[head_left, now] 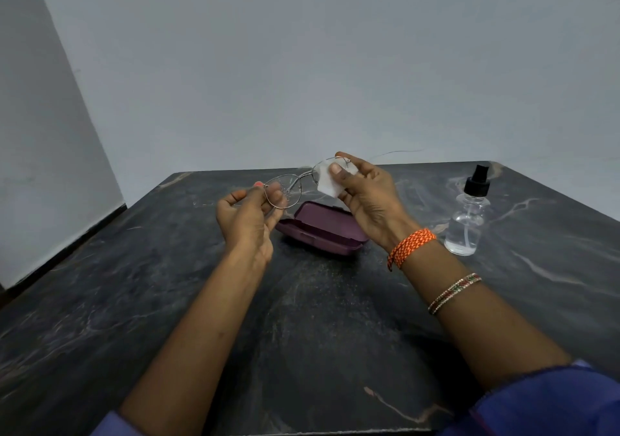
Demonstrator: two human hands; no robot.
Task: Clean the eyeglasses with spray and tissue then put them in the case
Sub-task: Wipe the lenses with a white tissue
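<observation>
blue sleeves (550,405) sit closest to me at the bottom edge, at about 5 and 7 o'clock, with both bare forearms reaching up toward the middle of the dark marbled table (134,301). my left hand (246,216) is at about 10 o'clock from the purple case (322,229), fingers curled, pinching the rim of the left lens of the eyeglasses (292,187) between thumb and fingertips. that lens shows small droplets on it. my right hand (365,197) is at about 1 o'clock from the case, fingers curled round the other lens, with the thumb pressing a folded white tissue (327,180) against it. so the glasses hang in the air, spanning between the two hands, just above and behind the case and not touching the table. one thin temple arm runs off toward 2 o'clock past the right hand. the case lies closed on the table, directly below the gap between the hands. a clear spray bottle (468,221) with a black pump top stands upright at 3 o'clock from the case, well apart from my right hand. an orange woven band (411,246) and thin bangles (454,293) ring the right wrist.
</observation>
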